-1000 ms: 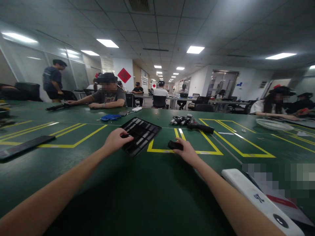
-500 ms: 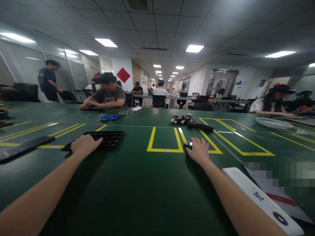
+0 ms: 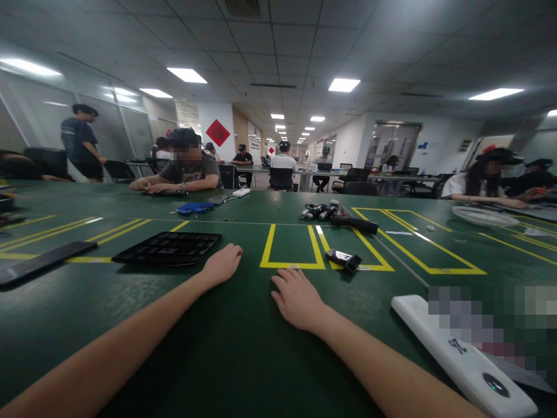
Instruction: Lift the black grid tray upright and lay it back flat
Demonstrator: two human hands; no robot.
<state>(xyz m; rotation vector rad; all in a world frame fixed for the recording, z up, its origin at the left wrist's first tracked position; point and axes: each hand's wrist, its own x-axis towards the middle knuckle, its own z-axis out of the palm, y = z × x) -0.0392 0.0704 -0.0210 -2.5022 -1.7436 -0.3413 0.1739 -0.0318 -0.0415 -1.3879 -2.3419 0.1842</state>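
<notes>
My left hand [image 3: 223,264] holds nothing that I can see, its fingers loosely extended toward the right. Just left of it lies a shallow black tray [image 3: 167,249] with a grid of compartments, apart from the fingers. Across a short gap, my right hand [image 3: 300,297] is palm down over the green table [image 3: 261,348], fingers stretched and slightly bent, with nothing visible in them. To its right, a small black device with a white label [image 3: 343,259] lies across a yellow tape line. What is under my right palm is hidden.
Black cables [image 3: 319,212] and a black handle-like object [image 3: 354,224] lie beyond the device. A white power bank-like case [image 3: 461,354] is at front right, a long black bar [image 3: 47,261] at left. Blue gloves [image 3: 194,208] lie farther off. A person [image 3: 191,168] sits opposite.
My left hand has let go of the black tray and moved right. My right hand has left the small black device, moving left and nearer. The tray now lies slightly turned.
</notes>
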